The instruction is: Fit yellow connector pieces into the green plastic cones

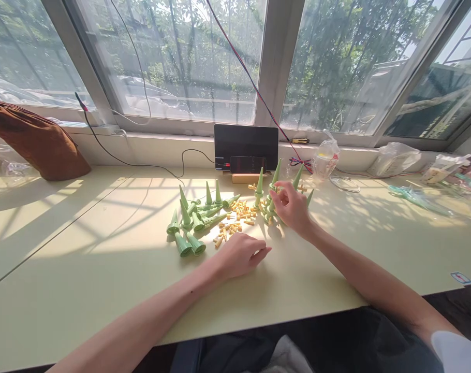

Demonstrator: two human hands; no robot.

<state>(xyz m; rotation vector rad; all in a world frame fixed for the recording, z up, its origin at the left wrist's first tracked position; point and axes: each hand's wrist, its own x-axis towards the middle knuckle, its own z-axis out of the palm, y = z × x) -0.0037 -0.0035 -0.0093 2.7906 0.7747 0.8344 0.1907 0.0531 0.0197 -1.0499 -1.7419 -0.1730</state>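
My right hand (pixel 292 207) is over the right-hand group of green cones, its fingers bent and its thumb and index finger close together. A green cone (pixel 276 173) rises just behind those fingertips; whether they grip it or a small peg, I cannot tell. My left hand (pixel 242 255) rests on the table in front of the small tan pegs (pixel 241 210), its fingers curled together and pointing right. Its palm is hidden and nothing shows at the fingertips. Left of the pegs, several green cones (pixel 196 243) stand or lie on their sides. Another upright cone (pixel 259 186) has tan pegs beside it.
Behind the cones, a black tablet (pixel 246 140) leans by the window, with a phone (pixel 248 165) on a small wooden stand (pixel 246 178) before it. A brown bag (pixel 37 142) sits at left. Plastic bags (pixel 394 158) and cables line the table's back right (pixel 375 233).
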